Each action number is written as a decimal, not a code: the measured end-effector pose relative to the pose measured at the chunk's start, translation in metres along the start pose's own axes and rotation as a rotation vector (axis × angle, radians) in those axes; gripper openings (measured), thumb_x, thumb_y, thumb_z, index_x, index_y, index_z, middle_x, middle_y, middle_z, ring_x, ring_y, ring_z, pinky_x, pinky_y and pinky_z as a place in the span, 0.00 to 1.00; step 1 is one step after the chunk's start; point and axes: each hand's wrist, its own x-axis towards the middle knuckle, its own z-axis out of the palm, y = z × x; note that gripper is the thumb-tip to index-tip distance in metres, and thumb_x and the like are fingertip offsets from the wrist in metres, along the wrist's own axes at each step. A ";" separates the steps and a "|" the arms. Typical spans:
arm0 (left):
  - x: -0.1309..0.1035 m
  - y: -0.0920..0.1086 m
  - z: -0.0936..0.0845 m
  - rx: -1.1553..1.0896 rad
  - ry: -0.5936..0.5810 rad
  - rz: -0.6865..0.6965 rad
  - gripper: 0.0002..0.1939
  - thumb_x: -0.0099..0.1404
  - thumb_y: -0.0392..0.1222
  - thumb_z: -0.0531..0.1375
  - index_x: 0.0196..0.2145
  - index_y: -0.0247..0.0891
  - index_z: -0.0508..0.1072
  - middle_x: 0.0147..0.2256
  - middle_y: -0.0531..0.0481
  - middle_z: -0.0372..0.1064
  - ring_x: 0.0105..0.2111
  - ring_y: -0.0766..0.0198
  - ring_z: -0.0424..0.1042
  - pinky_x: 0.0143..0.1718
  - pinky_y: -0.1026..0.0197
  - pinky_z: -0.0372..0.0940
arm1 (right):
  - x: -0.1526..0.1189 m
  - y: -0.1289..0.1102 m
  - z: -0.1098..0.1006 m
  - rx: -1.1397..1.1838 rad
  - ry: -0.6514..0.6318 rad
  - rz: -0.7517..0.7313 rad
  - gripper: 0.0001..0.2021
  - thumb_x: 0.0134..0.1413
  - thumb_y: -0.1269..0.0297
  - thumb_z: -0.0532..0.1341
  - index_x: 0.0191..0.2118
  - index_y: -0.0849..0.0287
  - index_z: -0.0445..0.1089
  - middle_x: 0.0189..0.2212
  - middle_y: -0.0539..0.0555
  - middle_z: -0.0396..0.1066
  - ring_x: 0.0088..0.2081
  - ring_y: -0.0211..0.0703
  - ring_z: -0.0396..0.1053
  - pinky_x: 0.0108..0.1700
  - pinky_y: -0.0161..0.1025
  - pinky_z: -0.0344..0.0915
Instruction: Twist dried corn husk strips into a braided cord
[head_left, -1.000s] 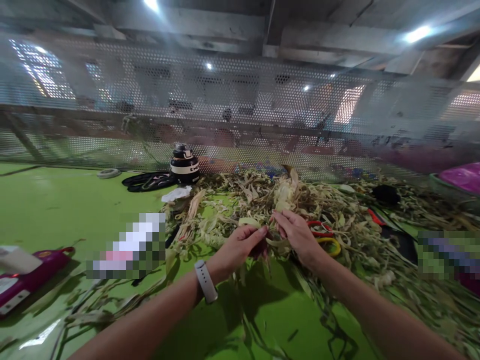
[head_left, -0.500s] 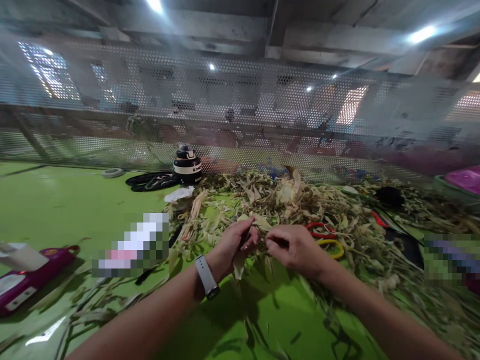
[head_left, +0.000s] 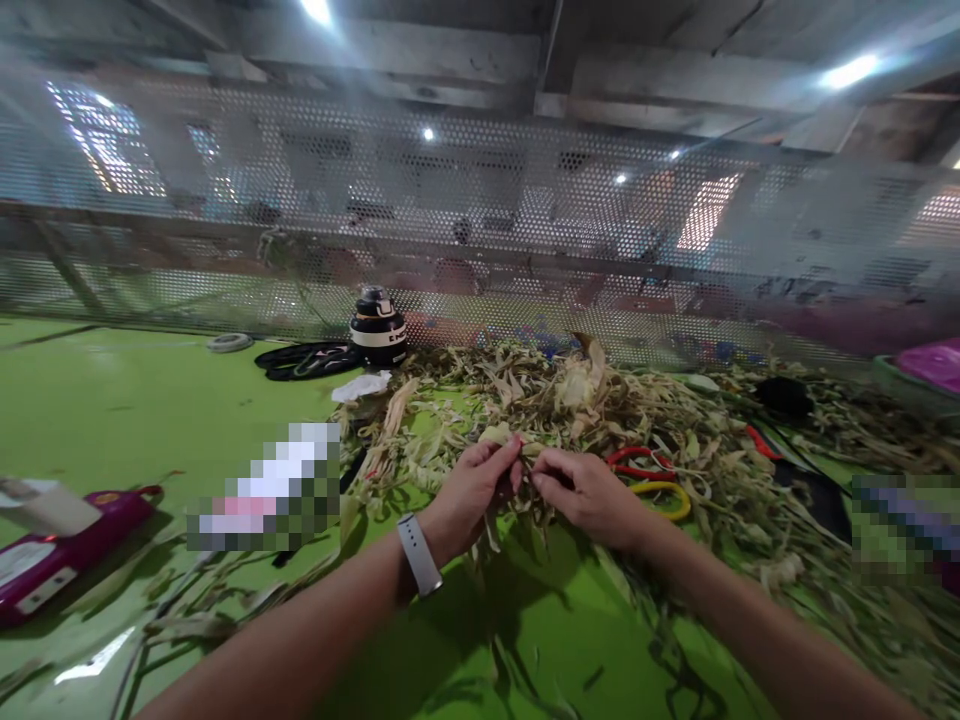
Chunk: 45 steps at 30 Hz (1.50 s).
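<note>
My left hand [head_left: 474, 492], with a pale watch strap at the wrist, is closed around a pale dry leaf [head_left: 493, 434] that looks like corn husk. Bits of it show above the fingers and hang below them. Close by on the right, my right hand [head_left: 583, 492] has thumb and forefinger pinched together. What lies between those fingertips is too small to make out. Both hands are over the green tabletop [head_left: 480, 640], at the near edge of a heap of dry husks [head_left: 517, 385].
Red [head_left: 641, 462] and yellow loops [head_left: 667, 500], like scissor handles, lie beside my right hand. A black bottle [head_left: 378, 328] stands before a perforated screen [head_left: 465, 230]. At left are a white crumpled tissue [head_left: 361, 386] and a purple power strip [head_left: 82, 550]. Husk scraps lie at both sides.
My left hand has turned at the wrist, so more of the watch strap shows, and its fingertips have come nearer the right hand. The right hand has barely moved.
</note>
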 end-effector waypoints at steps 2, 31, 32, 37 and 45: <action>0.002 -0.002 -0.001 0.011 0.022 0.010 0.22 0.54 0.55 0.60 0.14 0.34 0.64 0.14 0.57 0.55 0.16 0.74 0.50 0.18 0.68 0.46 | 0.000 0.001 -0.002 0.018 -0.023 0.000 0.07 0.52 0.68 0.52 0.26 0.60 0.63 0.18 0.45 0.57 0.21 0.32 0.52 0.23 0.29 0.50; 0.006 0.001 -0.011 -0.010 -0.181 -0.159 0.23 0.58 0.50 0.54 0.11 0.35 0.61 0.11 0.56 0.52 0.13 0.74 0.51 0.16 0.67 0.43 | -0.002 0.016 0.004 -0.396 0.139 -0.060 0.10 0.58 0.61 0.53 0.44 0.58 0.63 0.25 0.51 0.72 0.24 0.39 0.67 0.27 0.32 0.55; 0.006 0.002 -0.011 -0.010 -0.184 -0.163 0.23 0.59 0.49 0.54 0.11 0.35 0.61 0.10 0.57 0.51 0.12 0.74 0.51 0.15 0.67 0.44 | -0.002 0.016 0.004 -0.410 0.129 -0.073 0.10 0.59 0.61 0.52 0.43 0.58 0.63 0.27 0.52 0.72 0.25 0.40 0.68 0.28 0.33 0.56; 0.004 0.004 -0.009 -0.078 -0.158 -0.179 0.17 0.57 0.48 0.58 0.18 0.34 0.65 0.14 0.56 0.60 0.15 0.74 0.58 0.15 0.71 0.49 | -0.001 0.013 0.003 -0.363 0.118 -0.122 0.10 0.61 0.62 0.50 0.35 0.58 0.65 0.30 0.52 0.72 0.29 0.38 0.68 0.31 0.32 0.56; 0.004 0.002 -0.009 -0.097 -0.062 -0.182 0.14 0.48 0.45 0.67 0.26 0.34 0.68 0.18 0.57 0.64 0.15 0.77 0.59 0.15 0.73 0.50 | -0.002 0.013 0.004 -0.475 0.078 -0.059 0.11 0.62 0.61 0.47 0.34 0.58 0.62 0.27 0.52 0.68 0.26 0.39 0.64 0.29 0.33 0.54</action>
